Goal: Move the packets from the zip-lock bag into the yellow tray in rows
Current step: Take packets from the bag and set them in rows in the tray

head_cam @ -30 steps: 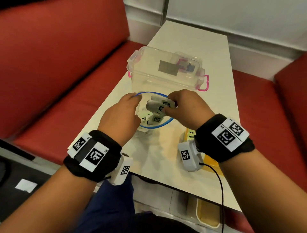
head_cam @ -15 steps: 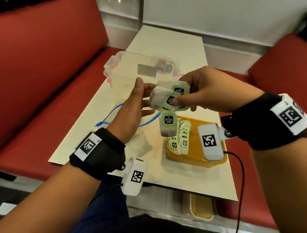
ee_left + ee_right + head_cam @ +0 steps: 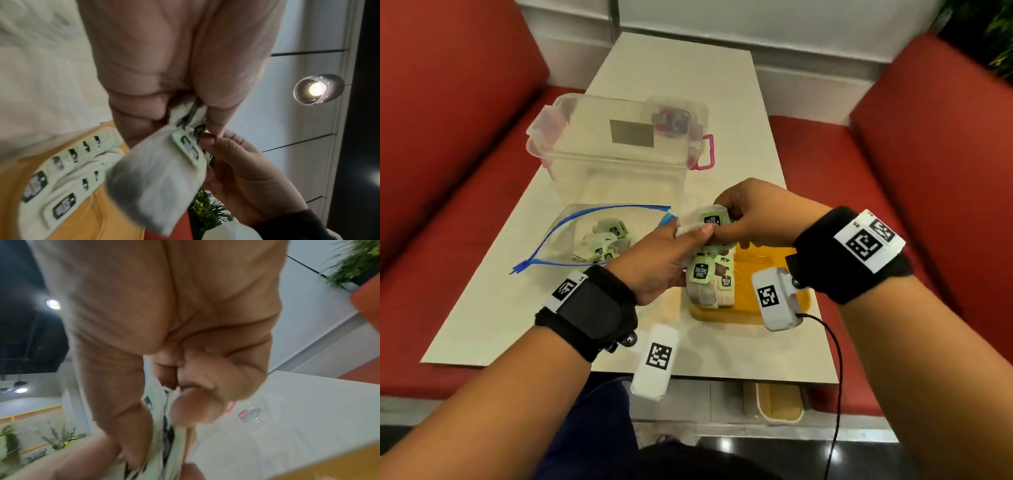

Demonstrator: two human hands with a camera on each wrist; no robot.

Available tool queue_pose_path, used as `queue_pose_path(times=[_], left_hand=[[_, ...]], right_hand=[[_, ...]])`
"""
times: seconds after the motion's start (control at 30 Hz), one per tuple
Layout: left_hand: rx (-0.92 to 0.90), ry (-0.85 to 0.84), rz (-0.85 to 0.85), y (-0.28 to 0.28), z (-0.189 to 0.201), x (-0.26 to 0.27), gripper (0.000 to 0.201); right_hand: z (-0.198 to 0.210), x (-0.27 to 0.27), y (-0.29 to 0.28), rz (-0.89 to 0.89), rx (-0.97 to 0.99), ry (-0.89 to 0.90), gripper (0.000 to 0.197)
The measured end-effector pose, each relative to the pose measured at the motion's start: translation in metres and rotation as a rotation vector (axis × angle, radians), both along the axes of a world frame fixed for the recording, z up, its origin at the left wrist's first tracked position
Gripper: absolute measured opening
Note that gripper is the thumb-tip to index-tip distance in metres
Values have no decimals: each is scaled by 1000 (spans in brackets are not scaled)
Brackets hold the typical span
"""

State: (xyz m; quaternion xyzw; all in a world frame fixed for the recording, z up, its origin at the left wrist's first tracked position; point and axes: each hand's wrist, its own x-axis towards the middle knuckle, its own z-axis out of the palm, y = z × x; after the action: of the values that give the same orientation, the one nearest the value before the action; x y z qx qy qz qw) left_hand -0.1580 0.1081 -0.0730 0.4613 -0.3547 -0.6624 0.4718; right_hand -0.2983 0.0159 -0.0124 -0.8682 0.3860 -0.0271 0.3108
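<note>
Both hands meet over the yellow tray [image 3: 726, 313], sharing a small bunch of white packets with green labels [image 3: 710, 221]. My left hand [image 3: 688, 240] pinches the bunch from the left, and one packet [image 3: 702, 274] dangles from it above the tray. My right hand [image 3: 726, 216] grips the top packets from the right. The left wrist view shows the pinched packets [image 3: 185, 146] and two rows of packets [image 3: 68, 164] lying in the tray [image 3: 107, 214]. The zip-lock bag [image 3: 599, 236] lies open on the table to the left with several packets inside.
A clear plastic box [image 3: 619, 150] with pink latches stands behind the bag. Red benches [image 3: 928, 171] flank the narrow beige table [image 3: 681, 85]. A cable [image 3: 837, 377] hangs off my right wrist past the table's near edge.
Both hands came down and toward me from beside the bag's mouth to just above the tray's left side. The left hand, open half a second ago, now pinches the packets.
</note>
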Motion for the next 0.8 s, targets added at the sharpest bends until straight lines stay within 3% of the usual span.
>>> queue_pose_path(times=[0.13,0.27,0.37,0.47,0.63,0.8], left_hand=[[-1,9,123,-10,-14,-4,29],[9,-7,259,-23,-26,-4,21],[0,-42,340,-30,-30,-3,15],[-12,-60,397,-36,-30,-7,21],[-43,-167,365,-32,-31,1,10],[-74,-101,254,-22,-30,9,11]], right_hand=[[-26,-4,-4,-146,68,-143,22],[-48,-6,1,-321,142,-295,34],[-58,-2,13,-351,263,-282,42],[-66,5,21,-330,345,-277,34],[-66,3,18,-370,286,-353,26],[-64,1,17,-443,250,-497,23]])
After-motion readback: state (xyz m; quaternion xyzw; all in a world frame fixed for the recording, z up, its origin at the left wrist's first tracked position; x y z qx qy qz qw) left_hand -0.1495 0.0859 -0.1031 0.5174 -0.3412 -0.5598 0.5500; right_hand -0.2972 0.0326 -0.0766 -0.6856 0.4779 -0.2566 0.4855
